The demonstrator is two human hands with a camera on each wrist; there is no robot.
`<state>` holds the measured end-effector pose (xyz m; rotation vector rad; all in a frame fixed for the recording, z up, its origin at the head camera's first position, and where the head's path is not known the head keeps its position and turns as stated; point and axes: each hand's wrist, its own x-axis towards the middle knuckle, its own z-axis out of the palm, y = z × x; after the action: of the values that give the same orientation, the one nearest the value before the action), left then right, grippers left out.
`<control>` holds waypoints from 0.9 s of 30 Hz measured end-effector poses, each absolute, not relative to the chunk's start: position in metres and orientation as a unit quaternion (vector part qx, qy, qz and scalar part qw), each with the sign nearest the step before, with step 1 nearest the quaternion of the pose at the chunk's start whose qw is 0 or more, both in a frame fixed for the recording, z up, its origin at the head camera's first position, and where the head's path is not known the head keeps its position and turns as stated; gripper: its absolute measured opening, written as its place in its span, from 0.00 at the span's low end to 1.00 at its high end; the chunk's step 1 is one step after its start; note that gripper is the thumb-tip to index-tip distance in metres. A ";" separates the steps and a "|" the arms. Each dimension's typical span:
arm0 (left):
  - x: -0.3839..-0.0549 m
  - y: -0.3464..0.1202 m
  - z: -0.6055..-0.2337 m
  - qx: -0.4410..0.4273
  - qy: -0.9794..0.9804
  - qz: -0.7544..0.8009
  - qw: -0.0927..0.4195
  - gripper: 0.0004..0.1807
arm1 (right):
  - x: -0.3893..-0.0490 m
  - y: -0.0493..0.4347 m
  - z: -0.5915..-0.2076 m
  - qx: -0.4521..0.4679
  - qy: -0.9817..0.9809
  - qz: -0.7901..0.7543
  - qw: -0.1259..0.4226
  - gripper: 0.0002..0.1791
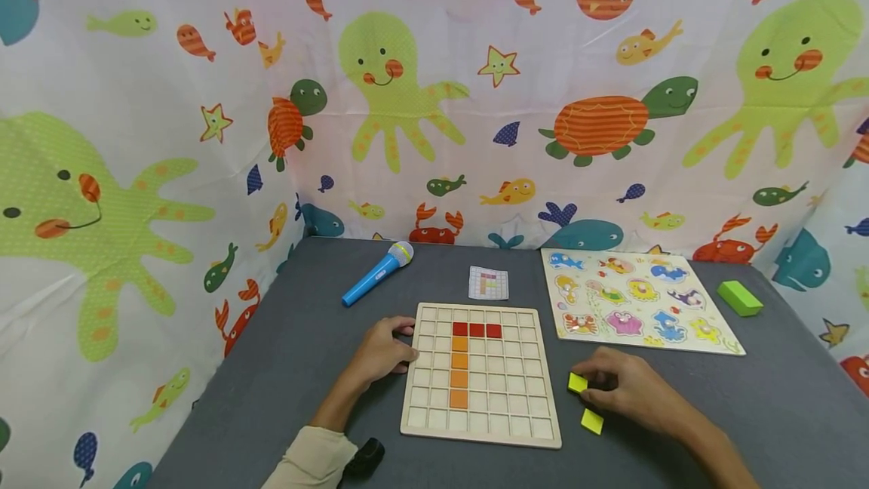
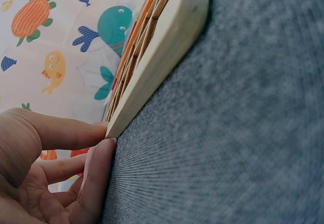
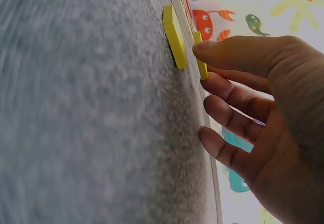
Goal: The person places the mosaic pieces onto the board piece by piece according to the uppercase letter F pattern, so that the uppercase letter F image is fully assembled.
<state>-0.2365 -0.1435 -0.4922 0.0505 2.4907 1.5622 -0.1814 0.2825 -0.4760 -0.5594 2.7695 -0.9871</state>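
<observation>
A wooden grid board (image 1: pixel 505 383) lies in the middle of the dark table, with red tiles (image 1: pixel 477 330) in a row and orange tiles (image 1: pixel 459 379) in a column below. At its left side, my left hand (image 1: pixel 382 349) grips the edge between thumb and fingers; in the left wrist view the fingertips (image 2: pixel 104 145) meet at the board's rim (image 2: pixel 152 77). To the board's right, my right hand (image 1: pixel 627 383) pinches a yellow square tile (image 1: pixel 577 382), seen edge-on between thumb and finger in the right wrist view. A second yellow tile (image 1: pixel 592 421) lies nearer me on the table.
Behind the board lies a small printed pattern card (image 1: pixel 488 283), with a blue toy microphone (image 1: pixel 377 275) to its left. A sea-animal puzzle board (image 1: pixel 638 300) and a green block (image 1: pixel 740 298) are at the back right. A black object (image 1: pixel 365 459) sits beside my left sleeve. Printed curtains enclose the table.
</observation>
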 end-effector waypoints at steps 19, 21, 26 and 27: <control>-0.236 -0.143 -0.492 0.015 0.841 0.531 0.100 0.32 | -0.197 0.238 -0.472 -0.250 0.905 -0.340 0.059 0.17; -0.235 -0.143 -0.492 0.016 0.841 0.532 0.099 0.32 | -0.198 0.232 -0.472 -0.257 0.904 -0.337 0.059 0.17; -0.235 -0.143 -0.492 0.022 0.842 0.531 0.096 0.32 | -0.200 0.217 -0.470 -0.264 0.905 -0.327 0.062 0.15; -0.235 -0.143 -0.492 0.022 0.842 0.530 0.096 0.32 | -0.201 0.214 -0.469 -0.263 0.906 -0.326 0.063 0.15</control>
<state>-0.2353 -0.1430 -0.4917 0.0656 2.4954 1.5717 -0.2008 0.2141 -0.4689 -0.7957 2.7359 -0.9851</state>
